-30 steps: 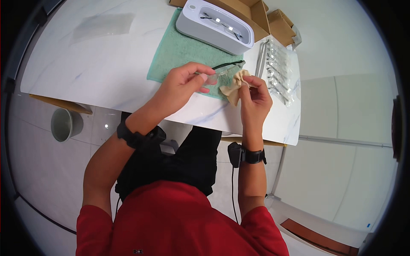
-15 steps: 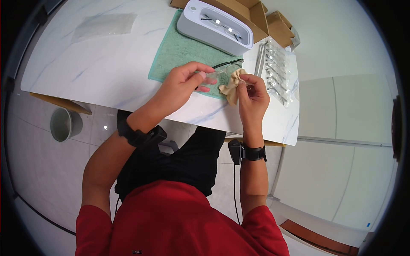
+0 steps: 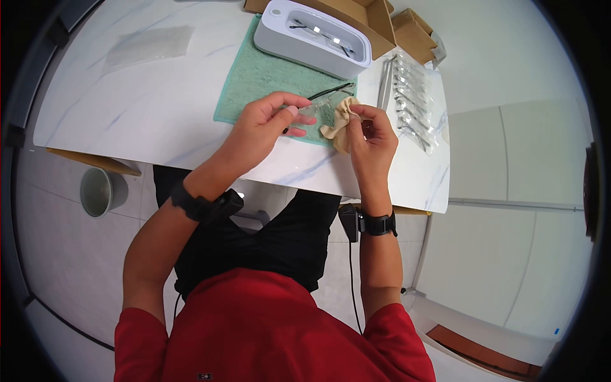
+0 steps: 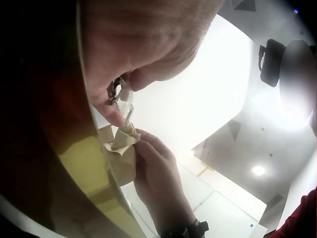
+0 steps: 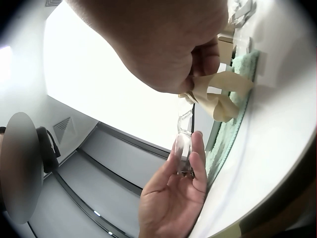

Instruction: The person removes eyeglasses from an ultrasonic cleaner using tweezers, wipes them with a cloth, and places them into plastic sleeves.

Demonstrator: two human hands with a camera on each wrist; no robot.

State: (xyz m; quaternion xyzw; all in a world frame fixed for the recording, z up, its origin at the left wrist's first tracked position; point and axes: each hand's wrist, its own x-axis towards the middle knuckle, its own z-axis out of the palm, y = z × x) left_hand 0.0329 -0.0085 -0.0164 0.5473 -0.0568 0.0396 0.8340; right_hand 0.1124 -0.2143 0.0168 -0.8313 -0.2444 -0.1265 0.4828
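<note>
A pair of clear-framed glasses with dark temples is pinched at one end by the left hand, above the green cloth's near edge. In the right wrist view the left hand has thumb and fingers on either side of a lens. The right hand pinches a crumpled beige cloth around the other end of the glasses. The left wrist view shows that cloth bunched in the right hand, with part of the frame entering it.
A white cleaner box with another pair of glasses inside stands on a green towel. Bagged small items lie at the right, cardboard boxes behind. A clear plastic bag lies at the left; a bin stands on the floor.
Both hands, with the glasses and beige cloth, appear slightly further left in the head view, as does the cleaner box. Both grips look the same.
</note>
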